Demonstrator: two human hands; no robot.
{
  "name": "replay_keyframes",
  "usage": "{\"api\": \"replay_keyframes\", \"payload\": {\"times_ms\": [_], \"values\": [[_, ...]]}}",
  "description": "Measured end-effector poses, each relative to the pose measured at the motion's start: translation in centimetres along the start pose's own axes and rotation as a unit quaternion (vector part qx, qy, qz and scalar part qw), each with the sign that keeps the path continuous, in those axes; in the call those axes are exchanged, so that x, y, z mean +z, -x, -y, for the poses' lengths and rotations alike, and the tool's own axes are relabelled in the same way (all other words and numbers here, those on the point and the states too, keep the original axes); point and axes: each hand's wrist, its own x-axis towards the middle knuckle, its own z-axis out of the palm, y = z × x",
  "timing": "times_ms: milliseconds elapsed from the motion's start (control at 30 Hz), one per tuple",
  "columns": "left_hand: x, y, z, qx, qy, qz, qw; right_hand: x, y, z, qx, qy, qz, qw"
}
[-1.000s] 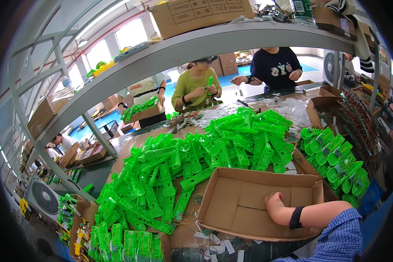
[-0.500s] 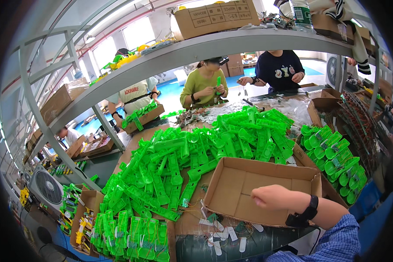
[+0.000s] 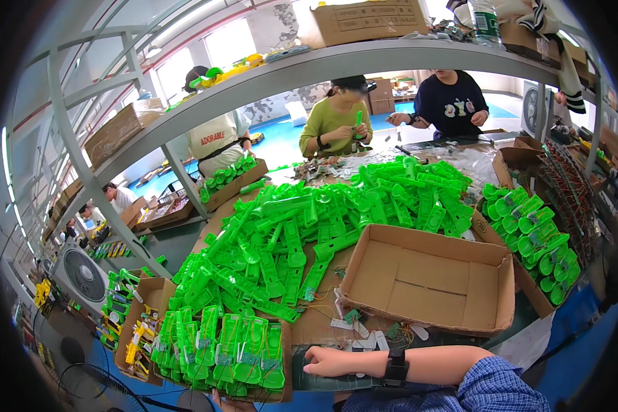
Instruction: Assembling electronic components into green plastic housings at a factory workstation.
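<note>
My right hand (image 3: pixel 328 362) reaches in from the right, low over the dark table's front edge, with its fingers curled; anything inside them is hidden. Just left of it stands a cardboard box (image 3: pixel 288 367) holding rows of translucent green plastic casings (image 3: pixel 244 347) with small circuit boards and thin wires. At that box's near wall my left hand (image 3: pixel 232 405) grips from below, mostly cut off by the lower edge. Beyond my right hand sits a shallow, bare cardboard tray (image 3: pixel 426 288). White strips (image 3: pixel 371 341) and wired small boards lie between the tray and the hand.
A large heap of green casings (image 3: pixel 302 240) covers the middle. More filled boxes stand right (image 3: pixel 529 233) and left (image 3: pixel 141 329). A metal shelf (image 3: pixel 391 58) spans overhead. Three people work across the table; one in yellow-green (image 3: pixel 333 123) holds a green part.
My right hand has moved from over the shallow tray to the front edge, left of it. My left hand has come into view under the filled box. The whole view has shifted slightly.
</note>
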Motion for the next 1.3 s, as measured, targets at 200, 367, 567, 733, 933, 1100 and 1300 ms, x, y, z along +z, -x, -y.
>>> {"api": "replay_keyframes", "payload": {"times_ms": [200,367,567,733,933,1100,1300], "values": [[-4.9,-1.7,0.0,-0.007,-0.037,-0.038,0.999,1.7,-3.6,-0.8,0.062,-0.048,0.018,0.997],[-5.7,-3.8,-0.6,-0.007,-0.062,-0.030,0.998,2.6,-4.8,-0.6,0.079,-0.219,0.061,0.971],[-2.3,-3.1,-1.8,0.012,-0.091,-0.064,0.994,2.4,-5.3,-0.1,0.084,-0.277,-0.004,0.957],[-2.4,-2.7,-3.5,0.041,-0.097,-0.056,0.993,2.7,-5.9,-0.9,0.058,-0.252,-0.023,0.966],[-2.2,-3.9,-3.7,0.070,-0.101,-0.028,0.992,3.9,-8.2,-3.8,0.025,-0.197,-0.092,0.976],[-2.9,-4.2,-2.8,0.074,-0.105,-0.010,0.992,4.1,-8.3,-3.6,0.017,-0.168,-0.110,0.979],[-3.8,-4.4,-2.3,0.086,-0.103,0.002,0.991,4.3,-7.2,-2.8,0.025,-0.183,-0.123,0.975]]}}
